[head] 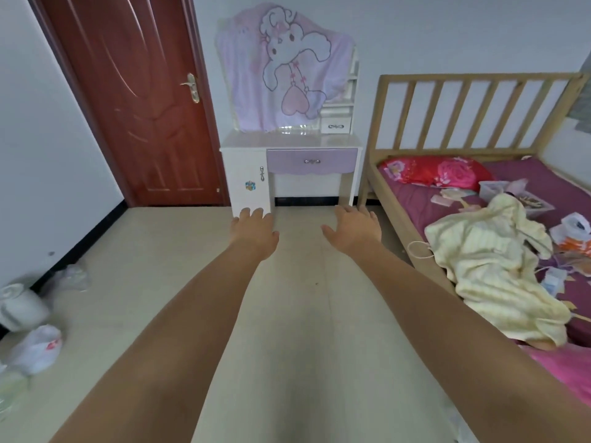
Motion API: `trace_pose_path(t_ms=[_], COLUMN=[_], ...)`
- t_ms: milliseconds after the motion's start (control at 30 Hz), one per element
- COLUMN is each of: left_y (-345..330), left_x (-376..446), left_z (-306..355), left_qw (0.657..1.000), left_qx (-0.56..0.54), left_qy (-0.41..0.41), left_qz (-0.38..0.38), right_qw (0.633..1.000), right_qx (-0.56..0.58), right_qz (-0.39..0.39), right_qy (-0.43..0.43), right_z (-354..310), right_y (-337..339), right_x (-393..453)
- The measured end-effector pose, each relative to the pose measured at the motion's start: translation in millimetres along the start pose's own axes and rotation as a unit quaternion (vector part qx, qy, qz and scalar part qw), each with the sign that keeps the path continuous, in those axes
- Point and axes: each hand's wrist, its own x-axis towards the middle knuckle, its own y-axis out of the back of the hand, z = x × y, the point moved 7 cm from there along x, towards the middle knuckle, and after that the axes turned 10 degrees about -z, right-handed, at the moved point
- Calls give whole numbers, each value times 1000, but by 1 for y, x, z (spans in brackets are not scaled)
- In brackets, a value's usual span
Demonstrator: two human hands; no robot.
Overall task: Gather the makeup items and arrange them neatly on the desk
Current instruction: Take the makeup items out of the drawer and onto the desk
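Reaching forward, left hand (254, 230) and right hand (351, 228) bare, fingers spread, empty, glossy white desk (291, 142) against far wall, small makeup items (511, 199) scattered on purple bed (425, 199), pale tiled floor (160, 251).

I can read no words, numbers or brand names anywhere. The pink towel (281, 71) at twelve o'clock carries only a cartoon rabbit, and the small sticker (250, 186) on the cabinet door is too blurred to make out.
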Motion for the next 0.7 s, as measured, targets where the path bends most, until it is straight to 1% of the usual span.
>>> trace_pose_path(t_ms=[133,300,500,600,700], left_y=[5,1,19,19,8], left_x=[125,293,485,567,654], left_z=[1,6,8,0,-14], left_qw=[1000,1000,1000,1000,1000], left_qx=[7,-1,-16,-23,-2], left_qy=[-12,-7,-2,-2,-2], left_qz=[8,12,23,15,4], right_qw=[1000,1000,1000,1000,1000], right_qx=[13,21,15,10,2], right_qz=[5,15,19,1,-18], right_qy=[-5,-2,-8,-14,-9], right_z=[14,44,85,90,87], right_y=[1,-3,9,5,-9], right_x=[120,288,479,565,654])
